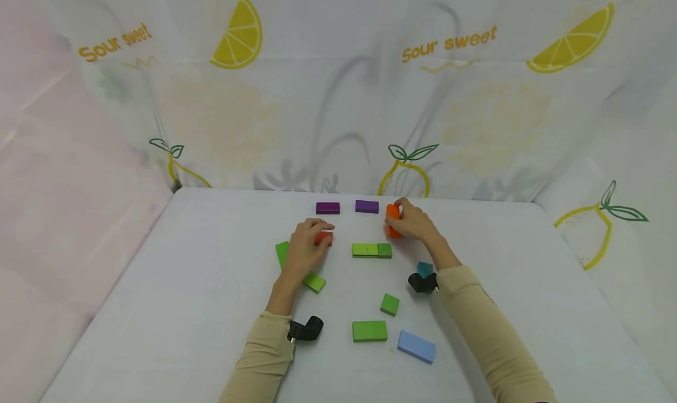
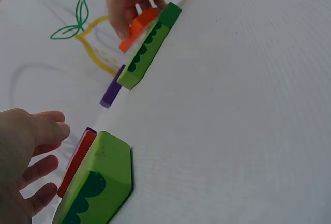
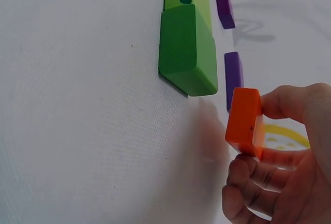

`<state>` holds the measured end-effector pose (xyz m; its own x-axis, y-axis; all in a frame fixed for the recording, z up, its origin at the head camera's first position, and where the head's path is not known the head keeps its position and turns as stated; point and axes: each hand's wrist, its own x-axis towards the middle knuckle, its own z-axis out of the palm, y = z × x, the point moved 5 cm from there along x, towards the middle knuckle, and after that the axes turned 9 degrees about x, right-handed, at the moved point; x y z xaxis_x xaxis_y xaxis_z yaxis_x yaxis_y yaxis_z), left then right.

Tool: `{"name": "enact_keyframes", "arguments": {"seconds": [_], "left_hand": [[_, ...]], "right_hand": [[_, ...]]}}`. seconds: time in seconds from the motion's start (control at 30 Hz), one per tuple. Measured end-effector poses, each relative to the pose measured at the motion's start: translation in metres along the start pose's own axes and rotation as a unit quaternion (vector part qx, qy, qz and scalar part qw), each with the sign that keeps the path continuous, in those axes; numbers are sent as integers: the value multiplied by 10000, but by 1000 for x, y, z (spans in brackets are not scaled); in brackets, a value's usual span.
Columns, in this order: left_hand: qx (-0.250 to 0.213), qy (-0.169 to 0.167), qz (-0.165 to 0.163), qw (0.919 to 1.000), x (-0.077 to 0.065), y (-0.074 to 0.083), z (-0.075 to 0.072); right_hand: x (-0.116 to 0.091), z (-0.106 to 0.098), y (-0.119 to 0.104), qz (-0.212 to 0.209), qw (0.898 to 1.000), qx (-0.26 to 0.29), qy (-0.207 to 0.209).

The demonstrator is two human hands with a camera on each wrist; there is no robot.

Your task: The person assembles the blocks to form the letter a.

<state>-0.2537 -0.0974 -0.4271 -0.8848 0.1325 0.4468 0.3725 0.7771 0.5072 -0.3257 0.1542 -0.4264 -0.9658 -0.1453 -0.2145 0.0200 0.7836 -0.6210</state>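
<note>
An orange block is pinched between the thumb and fingers of my right hand, at the far side of the table. My left hand hovers around a red block, fingers parted; in the left wrist view a gap shows between the fingers and the red block. Under the left hand lies a long green block, its middle hidden by the hand. Between the hands sits a light green block with a darker green block against its right end.
Two purple blocks lie along the back edge. Nearer are a small green block, a green rectangular block and a light blue block. A teal block is partly hidden by the right wrist camera. A printed cloth hangs behind.
</note>
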Motion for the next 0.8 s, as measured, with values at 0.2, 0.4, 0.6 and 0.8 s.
{"name": "enact_keyframes", "arguments": {"seconds": [0.2, 0.4, 0.6, 0.8], "left_hand": [[232, -131, -97, 9996, -2, -3, -1], [381, -214, -297, 9986, -4, -6, 1], [453, -303, -344, 9979, -3, -7, 2], [477, -404, -424, 9971, -5, -7, 3]], "right_hand": [[-1, 0, -8, -9, 10000, 64, -21], [0, 3, -11, -64, 9999, 99, -36], [0, 5, -13, -108, 9999, 73, -18], [-1, 9, -16, -156, 9998, 64, -45]]}}
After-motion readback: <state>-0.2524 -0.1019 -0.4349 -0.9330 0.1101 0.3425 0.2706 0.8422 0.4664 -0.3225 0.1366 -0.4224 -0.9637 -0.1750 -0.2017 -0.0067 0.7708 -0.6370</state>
